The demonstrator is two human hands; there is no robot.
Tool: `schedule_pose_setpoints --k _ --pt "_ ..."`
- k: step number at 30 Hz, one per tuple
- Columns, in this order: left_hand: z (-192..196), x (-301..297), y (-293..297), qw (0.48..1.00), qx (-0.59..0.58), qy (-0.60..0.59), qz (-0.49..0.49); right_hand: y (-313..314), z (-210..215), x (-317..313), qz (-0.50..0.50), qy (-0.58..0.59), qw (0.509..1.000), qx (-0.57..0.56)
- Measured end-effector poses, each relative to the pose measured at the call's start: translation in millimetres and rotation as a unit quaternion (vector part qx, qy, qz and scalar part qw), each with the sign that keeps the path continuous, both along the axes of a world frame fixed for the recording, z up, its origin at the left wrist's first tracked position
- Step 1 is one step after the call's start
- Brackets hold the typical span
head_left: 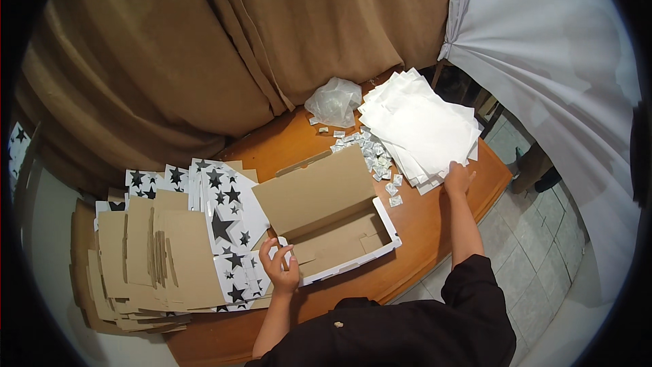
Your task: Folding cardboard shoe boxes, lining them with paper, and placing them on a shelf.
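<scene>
In front of me is a cardboard box [346, 238] with its lid raised, brown inside with a white outer edge. My left hand [281, 269] is by the box's left front corner, its fingers apart and curved, holding nothing. On the right, a loose stack of white paper sheets [419, 127] lies fanned out unevenly. My right hand [459, 179] reaches to the near corner of this stack, fingers closed on the sheet edge; how many sheets it grips is hidden. Small silvery-white packets [377, 154] are scattered between the raised lid and the paper.
Flat folded cardboard boxes [183, 245], some printed with black stars, are piled on the left of the wooden table [272, 143]. A translucent plastic bag [335, 100] sits at the back. Brown curtains [319, 20] hang behind, a white cloth [543, 47] at right.
</scene>
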State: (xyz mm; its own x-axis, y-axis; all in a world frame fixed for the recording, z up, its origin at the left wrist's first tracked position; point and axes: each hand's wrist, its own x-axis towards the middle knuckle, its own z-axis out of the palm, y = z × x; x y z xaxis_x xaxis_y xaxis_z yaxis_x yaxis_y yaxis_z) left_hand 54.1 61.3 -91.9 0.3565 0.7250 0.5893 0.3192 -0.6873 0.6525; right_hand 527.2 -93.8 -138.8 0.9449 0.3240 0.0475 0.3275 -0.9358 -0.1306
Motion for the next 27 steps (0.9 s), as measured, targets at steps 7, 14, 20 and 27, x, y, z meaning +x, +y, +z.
schedule_pose_setpoints --k 7,14,20,27 --pt "0.3 13.2 -4.1 0.999 -0.02 -0.021 -0.032 -12.1 -16.4 -7.3 0.087 -0.177 0.98 0.04" --pt "8.8 9.5 -2.7 0.998 -0.037 -0.021 -0.047 -19.7 -2.4 -25.9 0.116 -0.183 0.973 0.077" --pt "14.3 11.3 -5.2 0.998 -0.043 -0.022 -0.048 -14.6 38.9 -106.9 0.182 -0.152 0.928 0.288" --pt "25.5 34.8 -17.5 0.971 -0.193 0.079 -0.117 -25.9 48.7 -258.6 0.343 -0.037 0.874 0.341"
